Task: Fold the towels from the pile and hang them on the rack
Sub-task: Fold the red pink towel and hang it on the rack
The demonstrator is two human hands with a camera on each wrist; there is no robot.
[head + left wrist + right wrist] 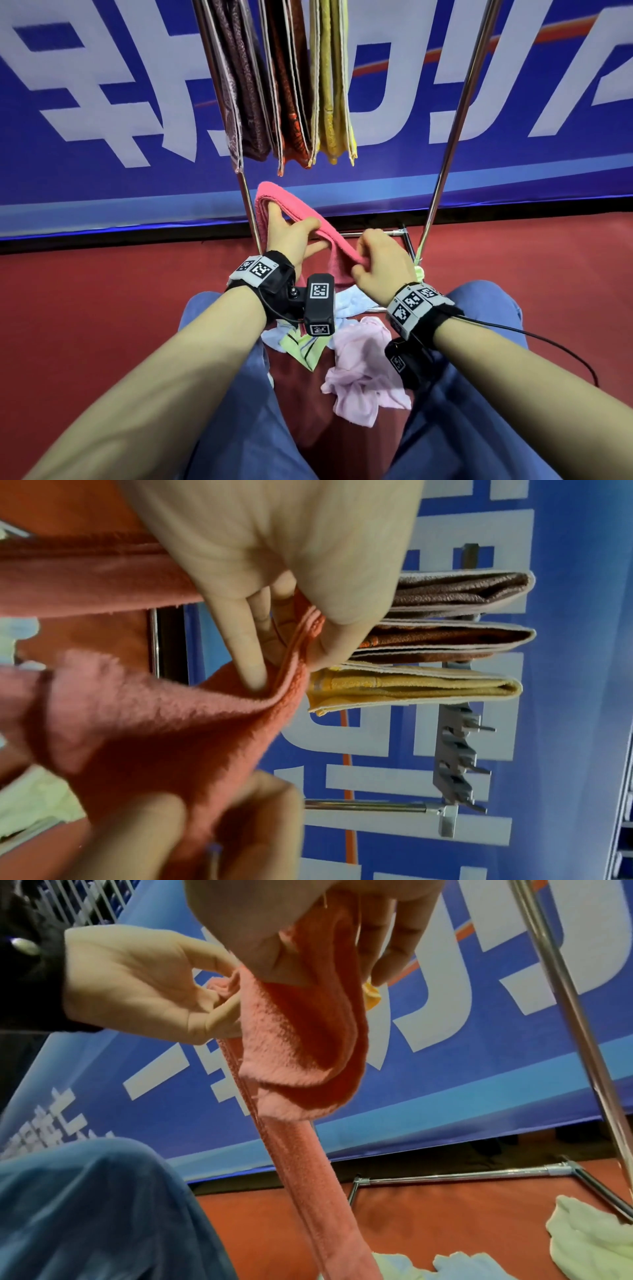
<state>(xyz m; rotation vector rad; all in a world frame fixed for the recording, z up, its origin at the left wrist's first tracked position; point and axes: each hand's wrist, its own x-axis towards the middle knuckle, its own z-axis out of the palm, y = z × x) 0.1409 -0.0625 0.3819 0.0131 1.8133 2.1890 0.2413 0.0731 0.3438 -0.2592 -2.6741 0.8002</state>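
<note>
Red floor below rack (455, 113): three towels (294, 85) hung; both hands (291, 236) pinch pink towel (301, 209) mid-fold; pile (359, 363) remains.

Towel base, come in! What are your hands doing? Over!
Left hand and right hand both grip the pink towel, mid-fold. Three towels hang on the rack. Pile waits below.

From my head the light is bright and even, with only faint shadows on the red floor (85, 325). The rack's poles (455, 137) bow outward with the wide lens. On my left wrist, my right hand (192, 831) is smeared by blur; the right wrist view is dimmer, grainy.
</note>
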